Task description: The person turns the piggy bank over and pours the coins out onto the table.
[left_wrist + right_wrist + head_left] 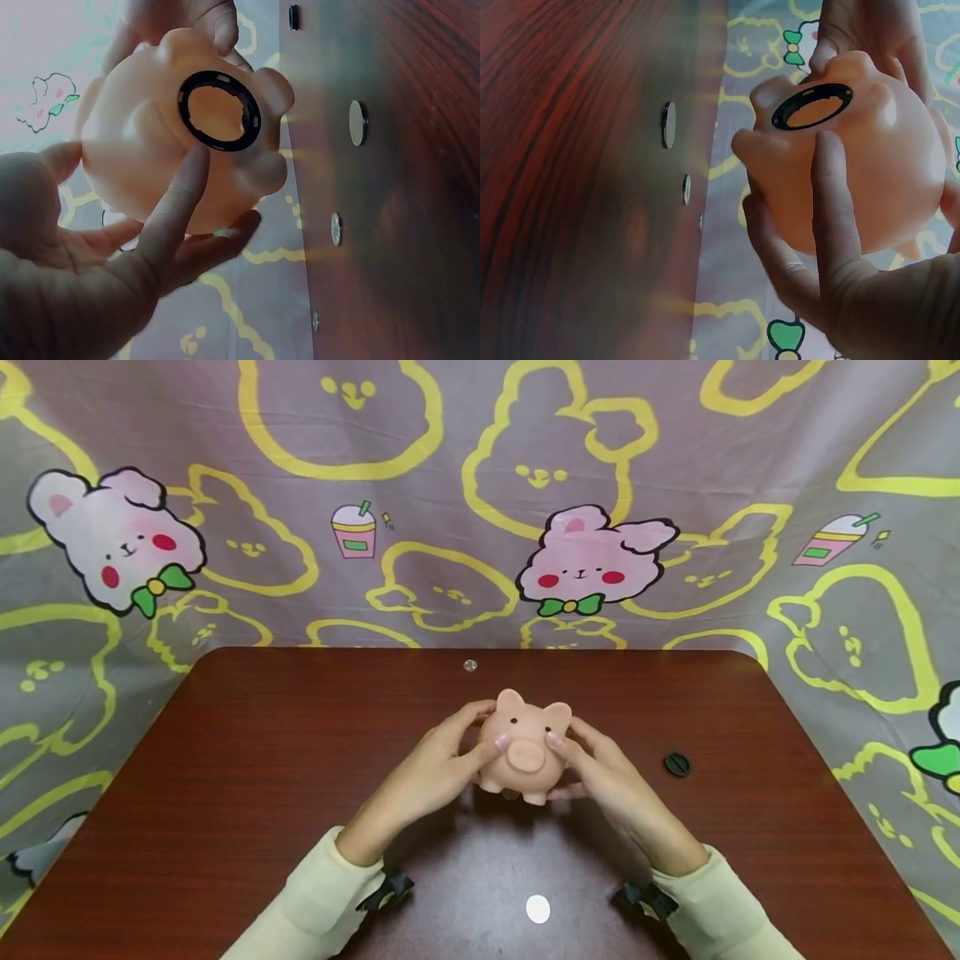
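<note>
A pink piggy bank (530, 724) is held up over the table between both hands, its snout towards the head camera. My left hand (435, 764) grips its left side, thumb on the cheek by the snout. On the opposite side my right hand (611, 772) grips it likewise, fingers round behind. Underneath, between the feet, a black ring (184, 112) frames an uncovered round hole; in each wrist view one fingertip lies close to that ring. A black round plug (678, 764) lies on the table to the right.
Three coins lie on the brown table (247, 760): a bright one (537, 909) near the front, one partly hidden under the piggy bank (510, 794), and a small one (470, 665) by the back edge. A patterned cloth (442, 435) hangs behind and at both sides.
</note>
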{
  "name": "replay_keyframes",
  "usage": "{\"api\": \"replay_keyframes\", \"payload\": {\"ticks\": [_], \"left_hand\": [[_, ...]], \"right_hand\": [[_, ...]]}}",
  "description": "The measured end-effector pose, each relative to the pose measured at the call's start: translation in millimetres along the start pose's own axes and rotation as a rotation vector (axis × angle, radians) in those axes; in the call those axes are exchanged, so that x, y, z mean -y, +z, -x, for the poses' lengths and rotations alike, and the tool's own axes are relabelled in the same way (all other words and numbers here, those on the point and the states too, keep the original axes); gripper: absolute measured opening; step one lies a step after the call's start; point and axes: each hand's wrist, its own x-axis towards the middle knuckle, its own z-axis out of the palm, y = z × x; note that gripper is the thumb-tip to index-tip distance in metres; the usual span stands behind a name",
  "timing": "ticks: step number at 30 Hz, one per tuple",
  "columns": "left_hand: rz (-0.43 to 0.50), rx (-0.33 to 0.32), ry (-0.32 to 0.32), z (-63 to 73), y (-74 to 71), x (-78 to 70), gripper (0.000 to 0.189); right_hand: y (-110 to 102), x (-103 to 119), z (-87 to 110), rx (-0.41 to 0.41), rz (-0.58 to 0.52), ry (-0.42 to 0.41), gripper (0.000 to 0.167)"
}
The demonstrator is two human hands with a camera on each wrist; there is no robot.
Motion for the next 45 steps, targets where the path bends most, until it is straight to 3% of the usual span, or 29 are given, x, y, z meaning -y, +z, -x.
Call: {"api": "replay_keyframes", "payload": {"ticks": [2, 5, 9, 15, 20, 26, 32, 40, 45], "left_hand": [[0.053, 0.024, 0.040, -1.0, -0.2, 3.0, 0.055], [0.205, 0.081, 0.089, -2.7, -0.7, 7.4, 0.065], [0.342, 0.123, 0.141, -3.8, -0.4, 14.0, 0.086], [0.271, 0.056, 0.272, -2.3, 2.9, 21.6, 0.097], [0.184, -0.014, 0.414, 0.5, 4.0, 20.9, 0.096], [0.059, -0.060, 0.463, 3.8, 2.8, 19.8, 0.088], [0.074, -0.025, 0.460, 4.2, 0.9, 22.1, 0.079], [0.140, -0.027, 0.354, 3.7, 3.2, 22.5, 0.071], [0.212, 0.003, 0.225, 1.6, 5.6, 21.0, 0.063]], "right_hand": [[-2.1, -1.4, 0.8, -0.014, 0.026, -0.036, 0.054], [-5.1, -1.2, 3.3, -0.028, 0.087, -0.130, 0.064], [-4.6, 1.1, 7.0, -0.040, 0.178, -0.313, 0.079], [-0.4, 0.9, 10.5, -0.041, 0.320, -0.600, 0.089], [0.6, 3.3, 13.5, -0.043, 0.342, -0.692, 0.086], [0.2, 4.2, 14.0, -0.037, 0.334, -0.715, 0.085], [-1.6, 0.8, 14.9, -0.029, 0.344, -0.683, 0.078], [-1.7, -2.6, 11.4, -0.053, 0.344, -0.559, 0.072], [0.5, -4.7, 7.8, -0.057, 0.331, -0.424, 0.058]]}}
